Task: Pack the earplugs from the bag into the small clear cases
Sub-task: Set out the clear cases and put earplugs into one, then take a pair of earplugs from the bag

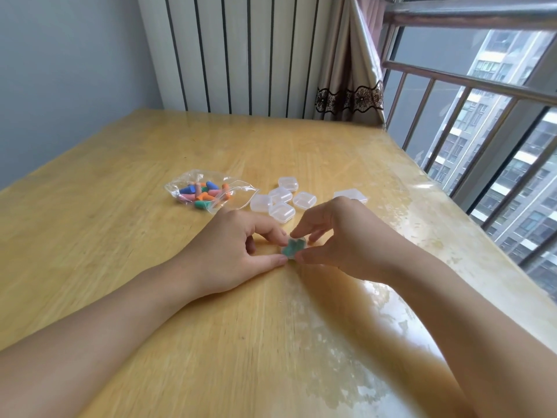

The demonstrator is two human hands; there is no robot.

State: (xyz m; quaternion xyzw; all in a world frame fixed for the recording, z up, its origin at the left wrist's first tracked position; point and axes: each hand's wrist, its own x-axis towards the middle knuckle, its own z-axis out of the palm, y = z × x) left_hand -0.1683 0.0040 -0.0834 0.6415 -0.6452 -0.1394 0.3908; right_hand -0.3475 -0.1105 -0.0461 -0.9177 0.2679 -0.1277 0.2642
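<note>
No readable writing or brand shows on any item. Small clear case (pixel 294 248): square with rounded corners, see-through plastic, green earplugs (pixel 293 246) visible inside; it sits on the counter (pixel 120 236) between both hands. Left hand (pixel 238 251): thumb and forefinger curled, pinching the case's left side. Right hand (pixel 340 239): fingertips and thumb pinching the case's right side from above. Whether the lid is fully closed cannot be told. Clear plastic bag (pixel 208 190): crumpled, lying on the counter beyond the left hand, holding loose cone-shaped earplugs in blue, orange, pink and green. Empty clear cases (pixel 281 199): a cluster of five lying just beside the bag's right end, lids down, nothing coloured inside; one more clear case (pixel 349 195) lies partly hidden behind the right hand. Counter: light wood under a glossy clear cover, set against a white radiator (pixel 241 52), with a beige curtain (pixel 349 70) and a railed window (pixel 482 116) along the right side.
</note>
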